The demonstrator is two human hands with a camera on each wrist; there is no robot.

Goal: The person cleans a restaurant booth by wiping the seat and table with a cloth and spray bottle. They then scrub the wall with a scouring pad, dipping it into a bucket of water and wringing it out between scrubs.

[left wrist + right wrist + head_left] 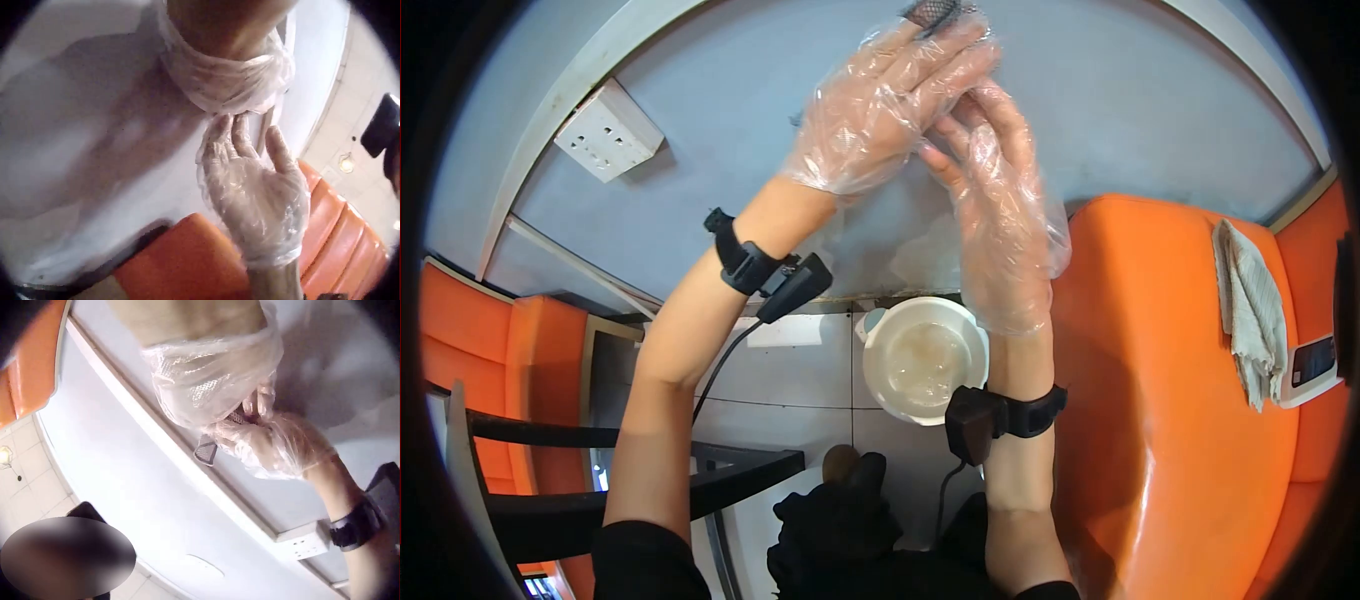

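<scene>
Both hands wear clear, loose plastic gloves in front of the grey-blue wall. The left hand (pixel 880 110) is raised, back toward the head camera, with a dark mesh (pixel 933 14) at its fingertips. In the right wrist view the left hand (pixel 269 447) holds this mesh (pixel 206 450) among its fingers, one end sticking out. Just beside it the right hand (pixel 1008 225) has its fingers raised and loosely bent, meeting the left glove. The left wrist view shows the right hand (pixel 256 194) palm out, its fingertips partly hidden at the left glove's edge.
A white basin (pixel 875 385) of cloudy water stands on the tiled floor. Orange seats (pixel 1150 400) flank it, the right one bearing a grey cloth (pixel 1248 310) and a device with a display (pixel 1312 362). A socket box (pixel 610 130) is on the wall; a black chair frame (pixel 650 495) is lower left.
</scene>
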